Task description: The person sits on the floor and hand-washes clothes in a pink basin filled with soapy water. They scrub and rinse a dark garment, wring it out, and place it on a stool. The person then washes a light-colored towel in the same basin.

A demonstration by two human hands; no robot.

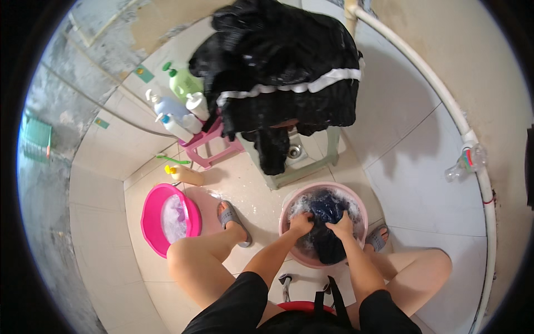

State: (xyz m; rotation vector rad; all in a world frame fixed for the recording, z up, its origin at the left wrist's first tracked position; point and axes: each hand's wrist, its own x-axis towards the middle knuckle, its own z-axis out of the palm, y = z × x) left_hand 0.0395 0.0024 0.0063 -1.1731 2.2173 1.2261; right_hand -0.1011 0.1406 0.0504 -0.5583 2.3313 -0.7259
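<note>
A pale pink basin (288, 204) stands on the tiled floor between my feet, filled with sudsy water. In it lies a wet dark garment (327, 242), navy towards the far side and black towards me. My left hand (302, 222) grips the cloth at its left edge, fingers curled around it. On the right side my right hand (342, 226) pinches the same garment, thumb on top. Some of the cloth is under the foam, so its shape is partly hidden.
Wet black clothing (288, 50) with a white stripe is heaped over a pale green stool (333, 146). Pump bottles (171, 110) crowd a pink stool (200, 152). A bright pink basin (156, 217) holds suds at the left. A yellow-topped bottle (187, 175) and green toothbrush (173, 159) lie nearby.
</note>
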